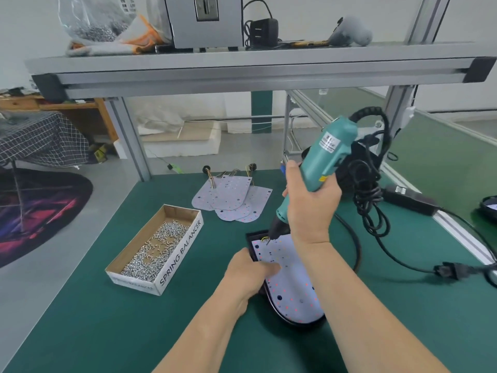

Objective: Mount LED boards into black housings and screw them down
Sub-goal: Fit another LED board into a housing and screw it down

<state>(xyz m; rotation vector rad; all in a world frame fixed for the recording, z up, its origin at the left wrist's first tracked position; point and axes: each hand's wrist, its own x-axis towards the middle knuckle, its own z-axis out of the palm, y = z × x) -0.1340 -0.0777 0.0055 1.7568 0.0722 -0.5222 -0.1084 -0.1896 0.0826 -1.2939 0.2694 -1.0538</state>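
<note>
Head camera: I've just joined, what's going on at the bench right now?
A person is fastening an LED board into a black housing on the green mat. The right hand grips a teal electric screwdriver, its tip down at the board's far end near the wires. The left hand holds the housing's left edge, thumb on the board. A box of screws sits to the left, and spare boards lie beyond.

The mat (107, 332) is matt green. 1 plain cardboard box (185, 243) holds shiny metal screws (153, 251). The housing (295, 323) is glossy black plastic (its board (293, 286) matt white), the screwdriver (322, 160) smooth teal plastic.
</note>
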